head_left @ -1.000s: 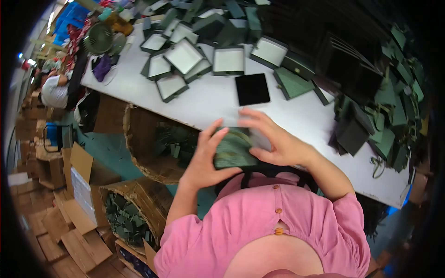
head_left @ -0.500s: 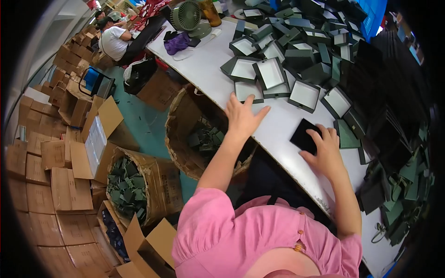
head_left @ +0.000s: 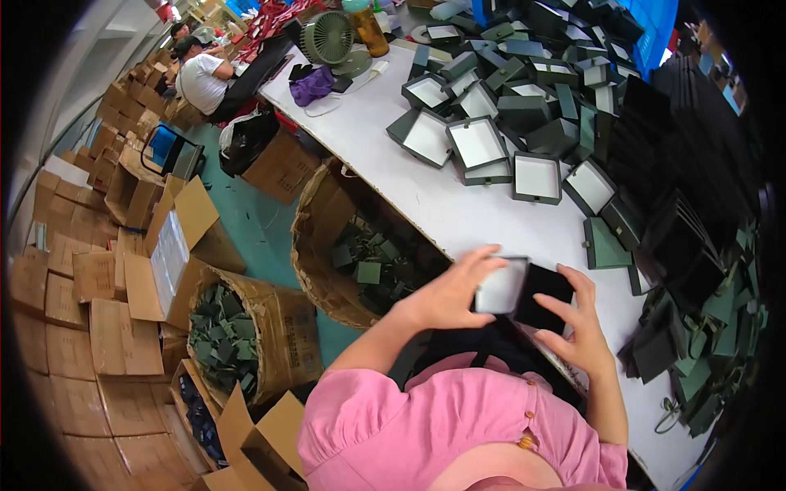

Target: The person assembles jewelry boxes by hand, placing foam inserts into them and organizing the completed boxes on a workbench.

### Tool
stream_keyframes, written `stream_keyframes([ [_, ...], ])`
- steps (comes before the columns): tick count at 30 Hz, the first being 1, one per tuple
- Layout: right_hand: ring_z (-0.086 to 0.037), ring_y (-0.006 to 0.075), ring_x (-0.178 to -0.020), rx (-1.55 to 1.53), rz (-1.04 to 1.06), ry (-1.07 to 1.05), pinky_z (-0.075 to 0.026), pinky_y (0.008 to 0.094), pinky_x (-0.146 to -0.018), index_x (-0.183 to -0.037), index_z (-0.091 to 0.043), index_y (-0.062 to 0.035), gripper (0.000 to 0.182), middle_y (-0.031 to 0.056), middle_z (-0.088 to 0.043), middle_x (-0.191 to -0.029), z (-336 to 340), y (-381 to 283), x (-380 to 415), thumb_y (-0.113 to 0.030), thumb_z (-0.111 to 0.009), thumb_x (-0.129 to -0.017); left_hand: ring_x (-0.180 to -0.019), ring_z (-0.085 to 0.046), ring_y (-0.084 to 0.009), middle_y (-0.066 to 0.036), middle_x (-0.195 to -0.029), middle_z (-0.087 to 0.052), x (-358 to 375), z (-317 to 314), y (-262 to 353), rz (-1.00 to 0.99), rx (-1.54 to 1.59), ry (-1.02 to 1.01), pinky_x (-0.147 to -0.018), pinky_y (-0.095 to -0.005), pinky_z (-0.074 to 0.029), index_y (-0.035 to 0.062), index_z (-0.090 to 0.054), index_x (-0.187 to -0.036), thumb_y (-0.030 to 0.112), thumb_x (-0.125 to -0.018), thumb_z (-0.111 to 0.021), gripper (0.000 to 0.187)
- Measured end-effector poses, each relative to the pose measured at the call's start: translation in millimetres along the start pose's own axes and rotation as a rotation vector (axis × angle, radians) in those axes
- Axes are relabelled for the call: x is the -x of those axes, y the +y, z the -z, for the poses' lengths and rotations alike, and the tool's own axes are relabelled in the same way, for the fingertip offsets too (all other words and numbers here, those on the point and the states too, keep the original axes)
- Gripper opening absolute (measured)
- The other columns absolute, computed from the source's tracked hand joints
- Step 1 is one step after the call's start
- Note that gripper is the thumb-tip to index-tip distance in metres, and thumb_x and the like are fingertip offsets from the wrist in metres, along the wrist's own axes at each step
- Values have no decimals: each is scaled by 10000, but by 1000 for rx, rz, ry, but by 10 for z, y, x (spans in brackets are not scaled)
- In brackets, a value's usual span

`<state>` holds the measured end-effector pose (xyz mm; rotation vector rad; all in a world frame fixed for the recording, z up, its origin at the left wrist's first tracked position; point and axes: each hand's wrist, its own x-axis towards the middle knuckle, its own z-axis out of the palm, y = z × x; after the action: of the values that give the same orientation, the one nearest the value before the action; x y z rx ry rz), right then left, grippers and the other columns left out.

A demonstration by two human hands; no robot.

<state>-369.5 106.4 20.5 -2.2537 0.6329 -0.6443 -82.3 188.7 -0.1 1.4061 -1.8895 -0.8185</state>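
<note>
Near the table's front edge, my left hand [head_left: 460, 288] has its fingers wrapped round a small open box with a white inside [head_left: 501, 286]. A flat black square piece [head_left: 544, 299] lies against the box's right side, and my right hand [head_left: 578, 323] is at it with fingers spread, the fingertips on or just over its surface. Further up the table are several dark green open boxes with white insides [head_left: 537, 177]. A green square box [head_left: 607, 244] sits to the right of them.
On the white table [head_left: 385, 135] stand a green fan [head_left: 327, 34], a bottle [head_left: 367, 31] and a purple cloth [head_left: 311, 85]. Black sheets [head_left: 696, 139] are stacked at the right. Large cartons of green pieces [head_left: 225, 327] stand at the left. A person [head_left: 203, 78] sits farther back.
My left hand has come back toward the table's front edge with a white-lined box in it. The black piece and my right hand have moved closer to the edge.
</note>
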Motion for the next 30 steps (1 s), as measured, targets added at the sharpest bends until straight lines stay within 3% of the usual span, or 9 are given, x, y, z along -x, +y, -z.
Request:
stream_keyframes([
  [3, -331, 500, -1430, 146, 72, -72, -316, 592, -1156, -1286, -712, -212, 571, 241, -385, -1541, -104, 51, 76, -233, -856, -734, -1474, -343, -397, -221, -1571, -357, -199, -312, 121, -145, 120, -54, -1210, -455, -322, 70, -390, -1529, 179, -719, -865, 945],
  [7, -240, 493, -1505, 352, -28, -57, -213, 717, -1165, -1470, -541, -262, 678, 212, -314, -1619, -101, 95, 278, -353, -774, -839, -1440, -375, -416, -221, -1542, -405, -478, -562, 216, -256, 160, -129, -1190, -490, -342, 48, -432, -1498, 133, -722, -831, 876],
  [11, -205, 411, -1547, 549, -198, 20, -163, 751, -1161, -1457, -533, -151, 709, 184, -296, -1644, -276, 10, 422, -552, -675, -889, -1436, -341, -474, -235, -1576, -365, -626, -605, 170, -402, -71, -220, -1166, -528, -356, 56, -438, -1508, 131, -723, -820, 877],
  [15, -256, 383, -1537, 463, -169, 1, -269, 643, -1190, -1364, -594, -90, 664, 189, -410, -1575, -96, -47, 623, -537, -698, -885, -1485, -262, -494, -223, -1630, -298, -587, -745, 277, -369, -287, -283, -1183, -554, -314, 1, -395, -1523, 238, -776, -825, 894],
  [16, -330, 381, -1504, 437, -104, 140, -333, 566, -1183, -1293, -638, -91, 586, 181, -482, -1518, 59, -66, 733, -414, -785, -826, -1518, -200, -491, -236, -1657, -235, -593, -722, 289, -340, -295, -335, -1203, -568, -260, -21, -326, -1555, 290, -797, -809, 952],
  [19, -488, 377, -1342, 765, -200, 629, -424, 522, -1071, -1219, -670, -95, 548, 143, -573, -1376, 721, -71, 1053, -82, -811, -689, -1521, -182, -493, -233, -1667, -206, -565, -713, 400, -278, -323, -330, -1216, -562, -237, -15, -323, -1559, 308, -816, -796, 939],
  [20, -516, 380, -1262, 894, -289, 749, -423, 514, -1058, -1230, -667, -90, 521, 141, -590, -1317, 923, -84, 1155, -33, -780, -725, -1515, -159, -521, -233, -1671, -188, -542, -747, 404, -237, -254, -307, -1215, -608, -203, 109, -434, -1541, 312, -837, -782, 811],
  [24, -531, 337, -1229, 1029, -489, 981, -445, 413, -1039, -1262, -663, -84, 400, 121, -597, -1317, 1508, 136, 1555, -48, -724, -869, -1496, -141, -565, -206, -1662, -232, -507, -840, 258, -434, -368, -223, -1182, -709, -162, 336, -652, -1366, 259, -882, -747, 499],
  [30, -537, 347, -1243, 1078, -454, 914, -447, 426, -1055, -1291, -640, -85, 416, 130, -632, -1296, 2174, 582, 1328, -86, -696, -879, -1478, -188, -554, -101, -1626, -357, -586, -735, 474, -383, -406, -360, -1175, -696, -208, 311, -680, -1344, 294, -911, -733, 437],
])
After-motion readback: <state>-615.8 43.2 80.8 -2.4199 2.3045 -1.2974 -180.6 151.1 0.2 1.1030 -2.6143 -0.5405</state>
